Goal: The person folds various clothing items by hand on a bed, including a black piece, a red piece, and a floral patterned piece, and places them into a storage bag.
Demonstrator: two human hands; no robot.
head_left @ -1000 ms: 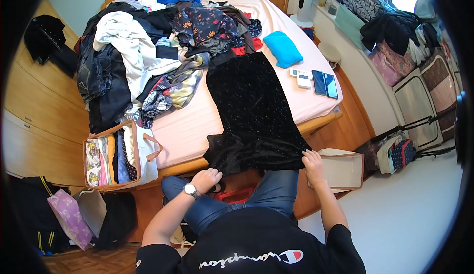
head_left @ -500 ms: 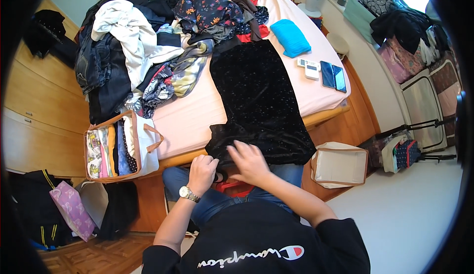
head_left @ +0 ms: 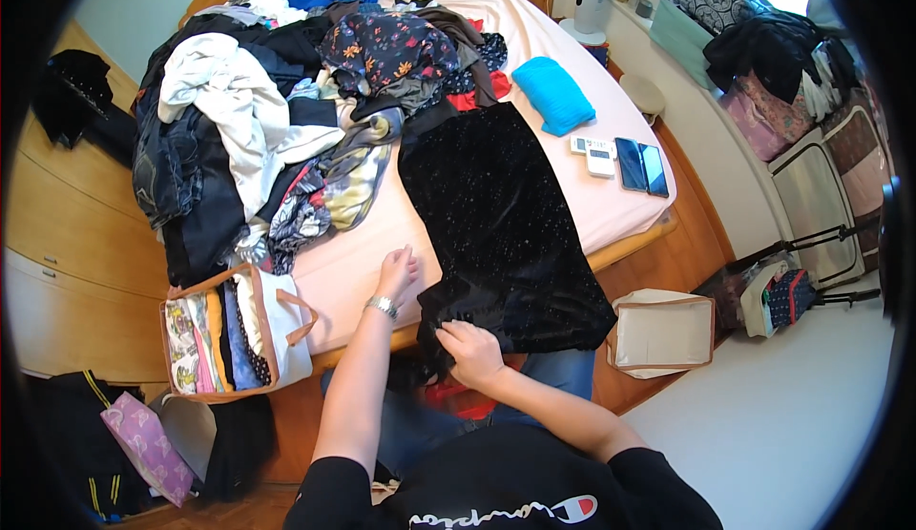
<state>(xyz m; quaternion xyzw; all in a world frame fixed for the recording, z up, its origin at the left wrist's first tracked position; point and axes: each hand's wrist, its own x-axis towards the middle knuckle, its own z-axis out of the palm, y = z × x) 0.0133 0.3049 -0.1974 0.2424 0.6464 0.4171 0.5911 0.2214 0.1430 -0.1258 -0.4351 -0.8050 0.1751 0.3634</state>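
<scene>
A black velvet garment [head_left: 496, 206] with small sparkling specks lies spread over the bed's front edge, its near end across my lap. My right hand [head_left: 472, 351] is at its near left corner, fingers curled in and closed on the fabric. My left hand [head_left: 399, 274], with a metal watch on the wrist, is over the pale sheet just left of the garment. Its fingers are curled together, and nothing shows in them. The garment's near left part is bunched in small folds.
A heap of mixed clothes [head_left: 239, 120] covers the bed's left side. A white fabric box [head_left: 291, 344] of folded clothes stands at the front left. Another fabric box [head_left: 663, 332] sits at right. A blue bundle [head_left: 553, 96], white devices [head_left: 599, 160] and a folding phone [head_left: 641, 167] lie on the bed.
My left hand has moved up and left, off the garment's near edge to over the sheet. The right hand has gone from spread fingers to gripping the fabric. The whole view has shifted slightly.
</scene>
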